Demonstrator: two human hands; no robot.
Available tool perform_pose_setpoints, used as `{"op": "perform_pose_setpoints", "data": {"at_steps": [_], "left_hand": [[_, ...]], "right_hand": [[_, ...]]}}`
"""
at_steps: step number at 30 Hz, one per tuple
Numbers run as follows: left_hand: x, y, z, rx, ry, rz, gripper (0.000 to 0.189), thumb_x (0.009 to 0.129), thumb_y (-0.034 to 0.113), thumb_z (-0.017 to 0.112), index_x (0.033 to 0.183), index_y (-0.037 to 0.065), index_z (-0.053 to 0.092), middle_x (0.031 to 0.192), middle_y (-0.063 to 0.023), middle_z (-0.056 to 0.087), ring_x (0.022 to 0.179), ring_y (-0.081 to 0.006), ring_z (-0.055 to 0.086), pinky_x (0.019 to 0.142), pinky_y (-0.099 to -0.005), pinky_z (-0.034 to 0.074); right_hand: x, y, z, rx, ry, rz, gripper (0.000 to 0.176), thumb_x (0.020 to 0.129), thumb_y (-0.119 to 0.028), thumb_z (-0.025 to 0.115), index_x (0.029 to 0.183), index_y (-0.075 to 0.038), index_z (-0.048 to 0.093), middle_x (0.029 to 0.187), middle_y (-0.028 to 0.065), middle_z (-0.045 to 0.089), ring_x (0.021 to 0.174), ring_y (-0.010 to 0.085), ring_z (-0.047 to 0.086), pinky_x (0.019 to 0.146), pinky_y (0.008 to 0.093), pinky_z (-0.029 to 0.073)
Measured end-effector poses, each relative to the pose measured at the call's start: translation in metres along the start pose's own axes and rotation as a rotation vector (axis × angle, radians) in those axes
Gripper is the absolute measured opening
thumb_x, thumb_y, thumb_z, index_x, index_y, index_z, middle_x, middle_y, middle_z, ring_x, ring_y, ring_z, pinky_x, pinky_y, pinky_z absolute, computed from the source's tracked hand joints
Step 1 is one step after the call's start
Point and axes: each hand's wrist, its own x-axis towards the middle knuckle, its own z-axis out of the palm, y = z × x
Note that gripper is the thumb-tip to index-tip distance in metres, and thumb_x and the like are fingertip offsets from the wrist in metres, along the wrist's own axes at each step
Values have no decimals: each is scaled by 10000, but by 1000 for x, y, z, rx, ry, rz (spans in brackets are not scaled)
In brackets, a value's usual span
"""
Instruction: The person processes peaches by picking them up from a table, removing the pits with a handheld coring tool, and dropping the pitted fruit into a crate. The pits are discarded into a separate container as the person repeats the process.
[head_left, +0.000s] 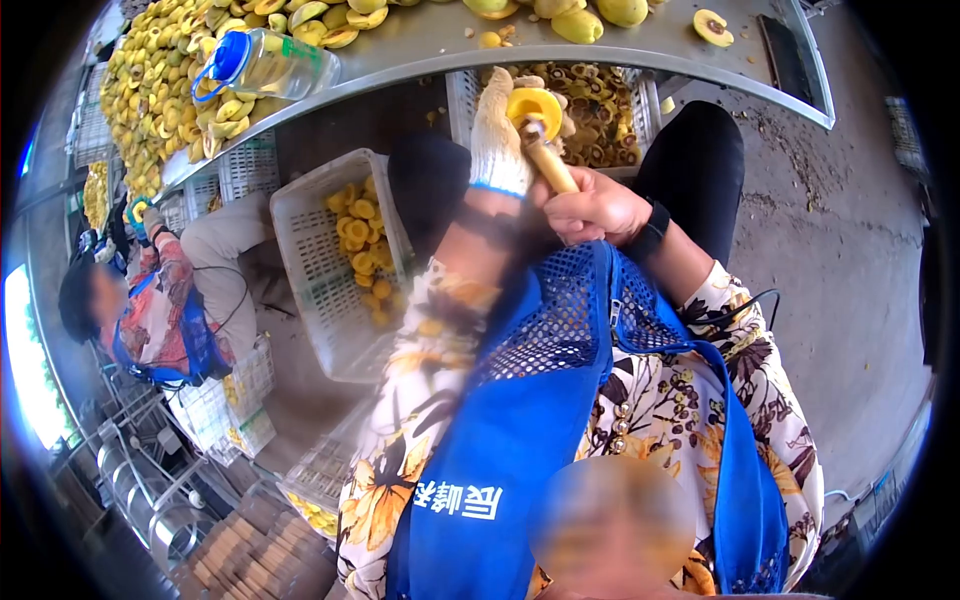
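My left hand [494, 145], in a white knit glove with a blue cuff edge, is closed around a yellow peach half [538, 103], cut face up. My bare right hand [602, 208], a dark band on its wrist, grips a pitting tool [552, 167] by its pale wooden handle. The tool's working end meets the middle of the peach half, so its tip is hidden. Just beyond my hands, between my knees, a crate [650, 118] holds brown pits and fruit scraps.
A metal table [400, 62] spans the top, bearing heaped peach halves [160, 90] and a blue-capped bottle [285, 65]. A white crate [300, 270] with yellow halves stands by my left leg. Another person [165, 310] sits at the left. More crates are stacked behind.
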Motion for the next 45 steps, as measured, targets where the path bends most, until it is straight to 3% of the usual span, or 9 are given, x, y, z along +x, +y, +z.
{"op": "perform_pose_setpoints", "data": {"at_steps": [6, 8, 10, 14, 19, 26, 30, 35, 45], "left_hand": [[3, 25, -39, -65, 46, 82, 454, 907, 481, 380, 897, 57, 542, 808, -150, 595, 676, -260, 584, 555, -337, 485], [-12, 47, -59, -135, 96, 144, 418, 891, 464, 444, 872, 56, 536, 783, -161, 593, 619, -267, 584, 464, -278, 469], [-25, 73, -102, 197, 276, 328, 372, 878, 427, 500, 904, 61, 562, 773, -157, 613, 603, -243, 600, 436, -275, 485], [-30, 108, -158, 1719, 817, 948, 289, 752, 302, 677, 874, 40, 673, 925, -127, 649, 847, -270, 619, 756, -322, 484], [32, 114, -45, 1824, 384, 1202, 330, 754, 376, 632, 965, 124, 660, 1024, -104, 626, 905, -284, 607, 802, -340, 476], [149, 76, 24, 2312, 112, 908, 341, 734, 331, 646, 1055, 220, 608, 1084, -85, 540, 1007, -298, 540, 828, -429, 464], [123, 91, 23, 2092, 151, 909, 374, 711, 267, 658, 1071, 176, 609, 997, -96, 598, 874, -231, 612, 729, -332, 513], [37, 92, -3, 443, -149, 257, 444, 874, 434, 465, 1039, 27, 531, 800, -104, 628, 588, -184, 602, 402, -209, 366], [4, 18, -16, 212, 116, 413, 484, 933, 463, 356, 1101, 41, 522, 923, -91, 605, 742, -166, 593, 596, -282, 495]], "right_hand": [[-8, -4, -28, 142, -95, -178, 140, 853, -64, 495, 989, -65, 464, 563, -9, 395, 351, 36, 300, 307, 183, 244], [-5, -15, -22, -558, 253, 29, 190, 820, -132, 560, 964, -27, 494, 598, 69, 495, 390, 145, 440, 365, 256, 369], [6, 8, -49, -1432, 443, -98, 362, 722, -252, 643, 887, 51, 533, 794, 244, 594, 769, 401, 578, 711, 414, 459], [18, 21, -54, -1352, 589, -196, 349, 723, -262, 644, 867, 39, 544, 804, 236, 601, 766, 390, 586, 689, 415, 464], [14, -7, -18, -1234, 522, -175, 315, 743, -256, 627, 858, 26, 546, 762, 207, 601, 718, 335, 602, 666, 390, 470], [-2, -1, -32, -1229, 661, -276, 229, 769, -202, 612, 834, 6, 540, 622, 115, 584, 561, 211, 597, 551, 329, 472], [-4, -1, -31, -1196, 774, -390, 221, 776, -199, 615, 841, -3, 538, 628, 122, 583, 567, 206, 598, 552, 327, 473], [5, -20, -10, -1200, 800, -521, 223, 784, -189, 608, 853, -1, 509, 662, 193, 567, 586, 343, 569, 551, 383, 447], [10, -33, 35, -1385, 715, -550, 214, 805, -124, 554, 922, 9, 435, 689, 273, 555, 690, 446, 546, 594, 491, 423]]}}
